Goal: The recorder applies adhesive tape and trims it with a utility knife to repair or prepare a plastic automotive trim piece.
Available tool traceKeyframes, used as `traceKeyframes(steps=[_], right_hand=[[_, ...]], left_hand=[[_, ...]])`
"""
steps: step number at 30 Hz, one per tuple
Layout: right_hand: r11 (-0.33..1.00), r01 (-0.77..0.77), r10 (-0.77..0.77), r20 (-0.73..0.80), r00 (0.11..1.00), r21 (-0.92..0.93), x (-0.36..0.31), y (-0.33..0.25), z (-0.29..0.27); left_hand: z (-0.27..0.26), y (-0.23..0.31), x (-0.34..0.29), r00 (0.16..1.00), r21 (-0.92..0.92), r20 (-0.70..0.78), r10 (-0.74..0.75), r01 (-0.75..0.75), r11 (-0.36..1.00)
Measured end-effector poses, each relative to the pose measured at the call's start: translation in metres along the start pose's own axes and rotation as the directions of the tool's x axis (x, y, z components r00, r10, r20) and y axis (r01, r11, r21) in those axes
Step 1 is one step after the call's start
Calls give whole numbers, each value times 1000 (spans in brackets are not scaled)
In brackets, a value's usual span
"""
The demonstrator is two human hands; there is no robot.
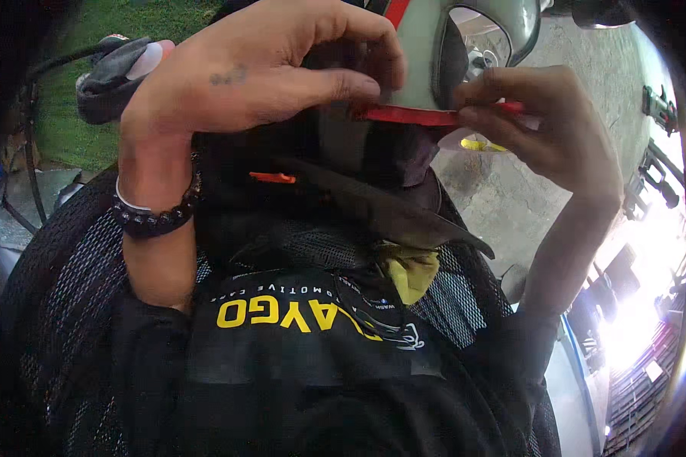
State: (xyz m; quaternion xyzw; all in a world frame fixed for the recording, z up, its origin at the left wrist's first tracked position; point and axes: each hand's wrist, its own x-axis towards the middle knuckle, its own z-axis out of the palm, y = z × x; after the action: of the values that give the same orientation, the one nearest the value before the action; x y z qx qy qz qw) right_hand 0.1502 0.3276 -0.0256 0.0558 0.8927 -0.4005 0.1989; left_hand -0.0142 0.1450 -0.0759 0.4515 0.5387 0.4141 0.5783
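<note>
A narrow red strip (pixel 413 116), perhaps tape, is stretched roughly level between my two hands. My right hand (pixel 552 126) pinches it between thumb and fingers, and more red shows past the fingers. At the strip's left end is my left hand (pixel 282 72), its thumb and curled fingers closed on that end; the fingertips are slightly blurred. Just beyond the strip stands a glossy pale panel (pixel 417 57) with a dark-edged, mirror-like oval (pixel 476 49). Another red band (pixel 395 14) runs along the panel's upper left edge.
Over my lap lies a dark curved piece (pixel 404 213), with a small orange item (pixel 273 177) near it. A yellow cloth (pixel 411 273) rests by my shirt. Grey cloth (pixel 118 76) sits at upper left by green turf (pixel 68 137). Concrete floor (pixel 503 198) spreads at right.
</note>
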Motion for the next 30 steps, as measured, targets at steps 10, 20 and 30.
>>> traceKeyframes(steps=[10,20,30], right_hand=[[996,5,-2,32,999,-91,-4,-1,-2],[992,-50,52,18,998,-119,-5,-2,-1],[990,-2,12,73,997,-139,-3,1,-4]], left_hand=[[3,-2,-2,999,-12,26,32,-32,999],[-11,33,9,953,-120,164,-253,274,954],[-5,18,8,976,-197,125,-178,200,960]])
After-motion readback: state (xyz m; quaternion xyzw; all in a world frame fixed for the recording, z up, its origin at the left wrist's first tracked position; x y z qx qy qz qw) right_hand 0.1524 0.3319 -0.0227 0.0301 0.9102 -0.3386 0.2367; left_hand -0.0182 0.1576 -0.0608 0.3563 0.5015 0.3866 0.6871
